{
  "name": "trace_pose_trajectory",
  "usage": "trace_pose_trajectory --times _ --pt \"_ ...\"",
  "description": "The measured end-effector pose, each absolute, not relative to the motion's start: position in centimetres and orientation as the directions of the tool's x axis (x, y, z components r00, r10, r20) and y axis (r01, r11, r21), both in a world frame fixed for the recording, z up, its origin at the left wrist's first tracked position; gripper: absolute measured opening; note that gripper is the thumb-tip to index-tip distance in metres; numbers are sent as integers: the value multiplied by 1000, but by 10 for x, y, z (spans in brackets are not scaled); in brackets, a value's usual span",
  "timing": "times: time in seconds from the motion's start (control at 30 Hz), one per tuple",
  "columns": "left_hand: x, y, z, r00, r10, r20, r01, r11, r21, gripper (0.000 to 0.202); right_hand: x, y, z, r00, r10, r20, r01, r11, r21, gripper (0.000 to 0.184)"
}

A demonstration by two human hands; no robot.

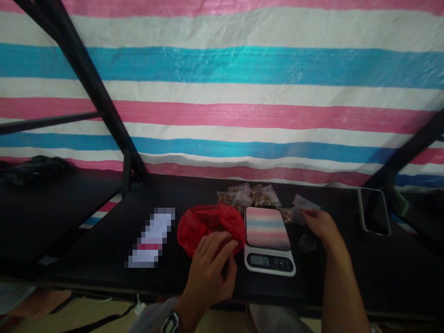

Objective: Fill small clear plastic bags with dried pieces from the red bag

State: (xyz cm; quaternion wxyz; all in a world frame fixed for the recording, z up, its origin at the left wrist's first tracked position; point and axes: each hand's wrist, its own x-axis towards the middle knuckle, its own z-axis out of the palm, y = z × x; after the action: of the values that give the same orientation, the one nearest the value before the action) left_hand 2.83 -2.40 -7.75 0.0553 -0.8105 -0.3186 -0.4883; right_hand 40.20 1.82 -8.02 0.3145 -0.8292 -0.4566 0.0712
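Observation:
A red plastic bag (194, 226) lies with its mouth open on the black table. My left hand (213, 270) rests at its near right side, fingers loosely bent and apart, with nothing seen in them. Right of the bag stands a white kitchen scale (268, 229) with a shiny, bare plate. Beyond the scale, my right hand (322, 225) pinches the edge of a small clear zip bag (293, 215) with brown bits in it. Several similar filled zip bags (265, 196) lie in a pile behind the scale. A flat clear zip bag (305, 202) is just behind my right fingers.
A small round clear container (307, 243) sits right of the scale. Farther right lies a phone (374, 211). A blurred-out paper or packet (152, 238) is at the left. Black metal posts (100, 97) rise before a striped plastic sheet (243, 106). Another person's arm (45, 303) shows at lower left.

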Motion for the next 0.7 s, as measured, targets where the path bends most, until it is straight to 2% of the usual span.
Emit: trace_pose_trajectory --times 0.13,0.23,0.3,0.4,0.47,0.57,0.63,0.7 --pt "22 -15 -72 320 467 825 570 -790 226 29 394 13 -72 627 774 96 575 -376 -727 21" --pt "14 -8 -72 338 467 817 598 -777 196 26 392 4 -56 669 736 103 495 -338 -800 30" --pt "10 -7 -71 289 444 848 618 -763 189 26 387 -3 -39 667 733 136 438 -237 -867 37" --pt "11 -14 -61 179 408 895 588 -774 235 29 367 -16 -3 600 770 216 256 71 -964 48" --pt "17 -23 -47 136 435 890 522 -795 309 29 344 -23 20 543 804 243 192 164 -968 53" --pt "32 -36 -23 166 634 756 377 -749 545 23 302 -33 47 413 873 258 134 222 -966 50" --pt "40 -42 -8 149 781 606 255 -622 740 13 275 -37 57 270 932 240 85 225 -971 46" --pt "45 -45 2 136 876 464 127 -479 868 12 252 -40 62 111 969 222 59 216 -974 41"
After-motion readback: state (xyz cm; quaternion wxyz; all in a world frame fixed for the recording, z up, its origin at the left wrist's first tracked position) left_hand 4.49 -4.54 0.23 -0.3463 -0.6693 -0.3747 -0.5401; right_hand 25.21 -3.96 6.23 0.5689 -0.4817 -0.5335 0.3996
